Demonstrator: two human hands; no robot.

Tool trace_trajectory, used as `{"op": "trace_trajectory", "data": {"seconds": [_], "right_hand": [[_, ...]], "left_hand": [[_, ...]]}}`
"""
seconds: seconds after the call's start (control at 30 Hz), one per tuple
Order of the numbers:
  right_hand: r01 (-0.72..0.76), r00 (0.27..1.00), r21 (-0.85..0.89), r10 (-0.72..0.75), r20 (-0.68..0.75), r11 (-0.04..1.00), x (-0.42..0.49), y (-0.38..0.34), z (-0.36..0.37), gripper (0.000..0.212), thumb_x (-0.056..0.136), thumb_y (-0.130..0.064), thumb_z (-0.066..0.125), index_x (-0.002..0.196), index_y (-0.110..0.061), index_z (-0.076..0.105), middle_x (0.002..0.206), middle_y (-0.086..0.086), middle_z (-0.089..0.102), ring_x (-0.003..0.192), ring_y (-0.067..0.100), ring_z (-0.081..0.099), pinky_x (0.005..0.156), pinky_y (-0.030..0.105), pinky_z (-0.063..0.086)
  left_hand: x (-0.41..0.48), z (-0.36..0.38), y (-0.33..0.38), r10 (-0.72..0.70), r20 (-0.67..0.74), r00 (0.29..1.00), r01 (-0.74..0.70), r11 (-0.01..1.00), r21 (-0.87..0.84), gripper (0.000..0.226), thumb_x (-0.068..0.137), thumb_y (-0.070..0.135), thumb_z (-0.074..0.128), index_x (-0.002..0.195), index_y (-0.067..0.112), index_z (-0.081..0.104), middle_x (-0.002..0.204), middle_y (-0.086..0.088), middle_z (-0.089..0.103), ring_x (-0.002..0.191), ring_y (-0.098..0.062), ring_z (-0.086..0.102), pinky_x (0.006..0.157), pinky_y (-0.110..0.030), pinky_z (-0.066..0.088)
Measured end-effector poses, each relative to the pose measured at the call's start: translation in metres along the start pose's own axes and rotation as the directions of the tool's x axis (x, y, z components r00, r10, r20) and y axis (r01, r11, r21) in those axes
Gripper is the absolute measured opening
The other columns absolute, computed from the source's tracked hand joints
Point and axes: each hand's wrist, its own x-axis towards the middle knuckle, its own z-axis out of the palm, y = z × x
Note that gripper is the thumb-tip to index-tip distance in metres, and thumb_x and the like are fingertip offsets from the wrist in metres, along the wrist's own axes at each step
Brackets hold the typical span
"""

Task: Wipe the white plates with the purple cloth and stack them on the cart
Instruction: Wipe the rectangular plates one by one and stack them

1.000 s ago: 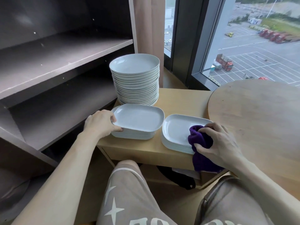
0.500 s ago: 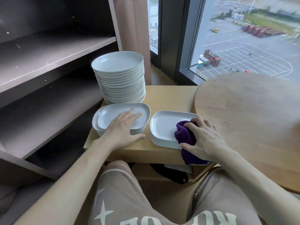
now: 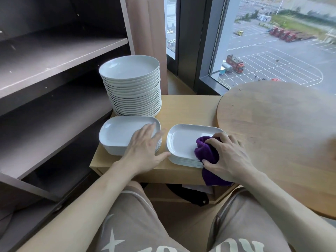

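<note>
Left hand (image 3: 145,151), head view: fingers straight and spread, nothing held. It lies flat over the right part of the top plate of the left stack of rectangular plates (image 3: 116,133). The fingertips are blurred, and whether the palm presses down I cannot tell. The thumb stretches out to the right, its tip at the near left corner of the right stack of rectangular plates (image 3: 181,140); contact there is unclear. Right hand (image 3: 227,157): fingers curled around the bunched purple cloth (image 3: 206,150), gripping it. The bunched end sits on the near right part of that stack's top plate, and the loose end hangs down past the front edge of the cart (image 3: 189,108). Both rectangular stacks stand side by side, apart, along the near edge of the light wooden cart top. A taller stack of round white plates (image 3: 131,70) stands behind the left stack, at the cart's far left corner. A round wooden table (image 3: 281,133) sits just beside the cart on the right, its edge overlapping the cart top. Dark shelving (image 3: 54,51) stands to the left of the cart. A curtain (image 3: 145,24) and a window (image 3: 272,42) are behind it, the window looking onto a parking lot with trucks. Beige shorts (image 3: 136,224) with pale print fill the bottom of the view. A black object (image 3: 190,195) lies on the cart's lower level, partly hidden.
</note>
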Motion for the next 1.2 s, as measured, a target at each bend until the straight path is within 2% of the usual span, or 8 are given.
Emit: {"op": "trace_trajectory", "data": {"seconds": [0.07, 0.27, 0.5, 0.63, 0.73, 0.9, 1.07, 1.2], "right_hand": [[-0.019, 1.0, 0.028, 0.02, -0.021, 0.999, 0.0, -0.001, -0.002, 0.053, 0.073, -0.063, 0.059, 0.121, -0.041, 0.06, 0.124, -0.014, 0.047, 0.119, 0.019, 0.043, 0.098, 0.04, 0.035], [-0.113, 0.989, 0.153, 0.126, -0.082, 0.982, 0.001, 0.0, -0.01, 0.046, 0.078, -0.046, 0.074, 0.122, -0.038, 0.064, 0.126, -0.013, 0.05, 0.116, 0.02, 0.045, 0.093, 0.038, 0.037], [-0.157, 0.984, 0.14, 0.168, -0.066, 0.978, 0.001, -0.005, -0.013, 0.048, 0.081, -0.046, 0.073, 0.127, -0.04, 0.062, 0.128, -0.012, 0.051, 0.119, 0.02, 0.046, 0.098, 0.042, 0.037], [-0.217, 0.966, 0.172, 0.236, -0.102, 0.961, 0.007, 0.001, -0.018, 0.049, 0.083, -0.045, 0.071, 0.129, -0.046, 0.055, 0.125, -0.015, 0.05, 0.111, 0.022, 0.048, 0.094, 0.042, 0.036], [-0.255, 0.957, 0.096, 0.266, -0.119, 0.962, 0.019, 0.003, -0.017, 0.048, 0.086, -0.048, 0.068, 0.132, -0.046, 0.053, 0.129, -0.012, 0.048, 0.109, 0.023, 0.045, 0.094, 0.043, 0.034], [-0.21, 0.977, -0.161, 0.199, -0.081, 0.964, 0.044, -0.021, 0.001, 0.042, 0.091, -0.051, 0.062, 0.132, -0.044, 0.056, 0.136, -0.005, 0.047, 0.122, 0.029, 0.043, 0.099, 0.049, 0.033], [-0.175, 0.981, -0.18, 0.156, -0.119, 0.968, 0.057, -0.043, 0.016, 0.033, 0.094, -0.049, 0.057, 0.127, -0.043, 0.056, 0.14, -0.007, 0.045, 0.125, 0.031, 0.04, 0.098, 0.05, 0.034], [-0.085, 0.992, -0.144, 0.07, -0.107, 0.986, 0.065, -0.063, 0.025, 0.034, 0.094, -0.049, 0.056, 0.128, -0.041, 0.059, 0.143, -0.009, 0.045, 0.127, 0.03, 0.039, 0.1, 0.051, 0.034]], "left_hand": [[0.0, 0.008, 0.013, 0.097, 0.033, 0.995, -0.098, 0.995, 0.022, 0.074, 0.093, 0.071, 0.042, 0.157, 0.038, 0.025, 0.167, -0.007, 0.016, 0.155, -0.021, 0.001, 0.126, -0.042, 0.004], [0.002, 0.017, 0.022, 0.11, 0.067, 0.992, -0.115, 0.991, 0.064, 0.067, 0.096, 0.068, 0.044, 0.151, 0.03, 0.042, 0.155, -0.005, 0.045, 0.155, -0.026, 0.004, 0.125, -0.044, 0.003], [0.007, 0.013, 0.021, 0.154, 0.094, 0.984, -0.167, 0.974, 0.15, 0.058, 0.096, 0.065, 0.047, 0.141, 0.031, 0.055, 0.139, 0.0, 0.061, 0.153, -0.03, 0.014, 0.124, -0.044, 0.002], [0.005, 0.014, 0.028, 0.156, 0.105, 0.982, -0.174, 0.965, 0.197, 0.053, 0.099, 0.063, 0.044, 0.134, 0.028, 0.062, 0.134, -0.005, 0.064, 0.154, -0.027, 0.015, 0.125, -0.046, 0.0], [0.002, 0.016, 0.035, 0.157, 0.099, 0.983, -0.174, 0.964, 0.203, 0.053, 0.098, 0.063, 0.045, 0.123, 0.022, 0.068, 0.127, -0.009, 0.067, 0.151, -0.027, 0.019, 0.123, -0.045, -0.003], [0.002, 0.014, 0.031, 0.146, 0.081, 0.986, -0.154, 0.982, 0.105, 0.058, 0.097, 0.068, 0.043, 0.114, 0.021, 0.073, 0.119, -0.006, 0.07, 0.146, -0.024, 0.03, 0.121, -0.04, 0.004], [0.006, 0.014, 0.026, 0.145, 0.098, 0.985, -0.15, 0.988, 0.043, 0.052, 0.096, 0.066, 0.048, 0.098, 0.02, 0.072, 0.113, -0.004, 0.072, 0.146, -0.023, 0.033, 0.121, -0.037, 0.014], [0.007, 0.018, 0.024, 0.155, 0.057, 0.986, -0.157, 0.987, 0.031, 0.052, 0.095, 0.066, 0.05, 0.103, 0.021, 0.075, 0.114, -0.006, 0.072, 0.145, -0.023, 0.034, 0.119, -0.035, 0.018]]}}
